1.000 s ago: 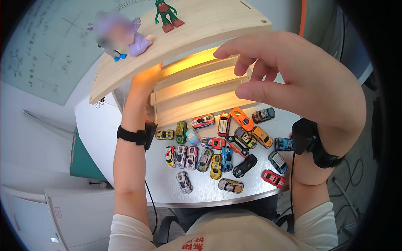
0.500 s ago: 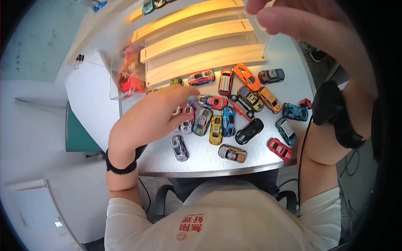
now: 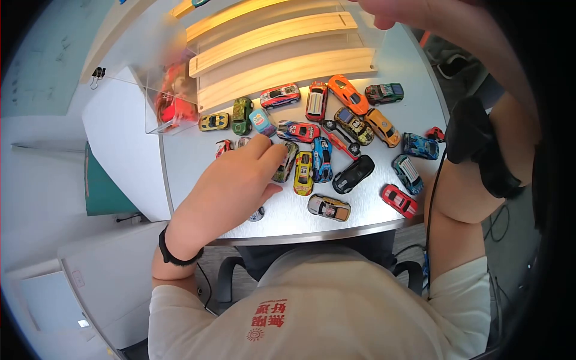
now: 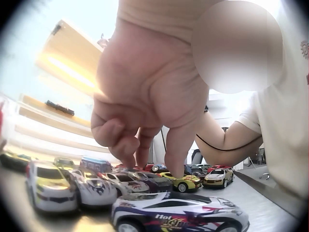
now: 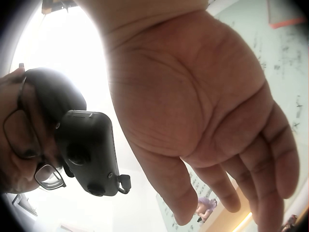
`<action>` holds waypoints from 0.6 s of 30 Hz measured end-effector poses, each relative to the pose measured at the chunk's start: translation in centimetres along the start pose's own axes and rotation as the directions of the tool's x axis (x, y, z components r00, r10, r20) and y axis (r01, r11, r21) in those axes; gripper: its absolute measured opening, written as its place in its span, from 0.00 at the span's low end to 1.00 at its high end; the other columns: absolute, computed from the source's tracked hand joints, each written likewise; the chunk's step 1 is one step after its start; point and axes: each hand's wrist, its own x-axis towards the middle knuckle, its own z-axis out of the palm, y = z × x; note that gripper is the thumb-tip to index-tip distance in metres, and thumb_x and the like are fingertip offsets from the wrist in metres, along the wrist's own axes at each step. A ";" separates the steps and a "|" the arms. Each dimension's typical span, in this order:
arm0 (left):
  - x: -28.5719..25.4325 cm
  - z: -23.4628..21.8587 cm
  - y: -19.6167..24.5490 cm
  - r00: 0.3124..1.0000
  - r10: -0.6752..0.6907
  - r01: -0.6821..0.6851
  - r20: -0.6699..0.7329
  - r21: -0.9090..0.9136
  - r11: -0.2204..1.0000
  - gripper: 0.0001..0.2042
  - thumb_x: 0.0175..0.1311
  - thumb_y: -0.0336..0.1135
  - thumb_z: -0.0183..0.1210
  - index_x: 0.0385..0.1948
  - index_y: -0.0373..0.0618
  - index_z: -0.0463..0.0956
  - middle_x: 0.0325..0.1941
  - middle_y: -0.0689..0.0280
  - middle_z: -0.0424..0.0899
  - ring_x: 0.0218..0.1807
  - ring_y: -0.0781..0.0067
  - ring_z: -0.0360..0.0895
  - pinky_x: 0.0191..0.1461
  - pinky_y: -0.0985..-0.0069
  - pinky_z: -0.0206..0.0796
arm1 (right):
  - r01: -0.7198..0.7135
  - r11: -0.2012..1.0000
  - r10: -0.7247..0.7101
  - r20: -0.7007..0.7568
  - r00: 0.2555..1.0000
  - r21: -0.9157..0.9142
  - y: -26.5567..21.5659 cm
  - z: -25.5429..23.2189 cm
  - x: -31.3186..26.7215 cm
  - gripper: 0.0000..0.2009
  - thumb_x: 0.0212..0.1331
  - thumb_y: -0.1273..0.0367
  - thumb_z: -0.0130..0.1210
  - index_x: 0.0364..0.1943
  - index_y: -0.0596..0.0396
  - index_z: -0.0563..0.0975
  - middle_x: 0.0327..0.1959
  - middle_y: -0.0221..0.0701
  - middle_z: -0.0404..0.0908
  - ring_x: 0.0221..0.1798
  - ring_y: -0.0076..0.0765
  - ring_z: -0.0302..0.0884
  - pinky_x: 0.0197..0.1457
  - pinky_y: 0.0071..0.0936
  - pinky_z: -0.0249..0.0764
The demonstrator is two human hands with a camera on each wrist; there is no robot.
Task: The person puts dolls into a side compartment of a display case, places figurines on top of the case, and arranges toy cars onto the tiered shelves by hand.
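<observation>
Since the half-second-earlier head view, the left hand (image 3: pixel 231 189) has slid down and toward the near edge of the worktop (image 3: pixel 186 174), and the green and yellow cars beside the clear box, then partly hidden, now show in full. Toy cars (image 3: pixel 336 141) lie scattered across the metal worktop, in front of the stepped wooden display shelf (image 3: pixel 282 51). Judged from this layout, the sorting is at an early stage: nearly all cars remain on the worktop, the lower steps of the shelf appear bare, and only a hint of cars shows at the top edge of the frame. The left hand rests among the left-hand group of cars, fingers (image 4: pixel 176 154) pointing down, tips touching or just above a small car (image 3: pixel 282 163); whether it is actually pinched cannot be told. A white racing car (image 4: pixel 178 217) stands just before the wrist camera. The right hand (image 5: pixel 203 111) is raised well above the worktop near the shelf, palm spread, fingers relaxed, holding nothing. A clear box (image 3: pixel 171 99) with red contents stands at the left of the shelf.
</observation>
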 end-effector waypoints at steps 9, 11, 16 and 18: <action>2.4 1.0 2.1 0.987 0.146 -0.144 -0.066 0.044 0.989 0.29 0.58 0.36 0.74 0.60 0.39 0.73 0.56 0.55 0.77 0.45 0.49 0.84 0.47 0.58 0.77 | -0.047 0.998 0.048 0.029 0.998 -0.036 -0.2 -1.5 -0.5 0.24 0.71 0.63 0.62 0.65 0.63 0.77 0.46 0.43 0.85 0.44 0.35 0.84 0.46 0.28 0.80; 3.4 1.5 2.6 0.986 0.157 -0.153 -0.062 0.063 0.986 0.29 0.58 0.36 0.74 0.60 0.39 0.73 0.56 0.56 0.77 0.45 0.51 0.84 0.46 0.59 0.78 | -0.055 0.997 0.057 0.039 0.998 -0.048 1.1 -2.5 -1.9 0.24 0.71 0.62 0.62 0.65 0.63 0.77 0.46 0.44 0.86 0.44 0.36 0.84 0.46 0.29 0.81; 4.3 1.8 2.8 0.988 0.154 -0.150 -0.030 0.111 0.983 0.32 0.57 0.41 0.75 0.61 0.38 0.72 0.55 0.56 0.77 0.44 0.54 0.85 0.42 0.63 0.78 | -0.057 0.995 0.061 0.039 0.997 -0.083 -1.0 -3.1 -0.3 0.25 0.72 0.61 0.61 0.65 0.64 0.77 0.46 0.46 0.86 0.46 0.38 0.85 0.47 0.30 0.81; 4.2 1.7 2.9 0.988 0.153 -0.148 -0.035 0.131 0.980 0.35 0.54 0.45 0.77 0.61 0.38 0.72 0.54 0.56 0.77 0.43 0.55 0.85 0.41 0.64 0.78 | -0.042 0.994 0.045 0.027 0.999 -0.102 -1.1 -3.9 -0.6 0.25 0.72 0.60 0.60 0.65 0.65 0.77 0.47 0.46 0.86 0.46 0.39 0.85 0.47 0.30 0.81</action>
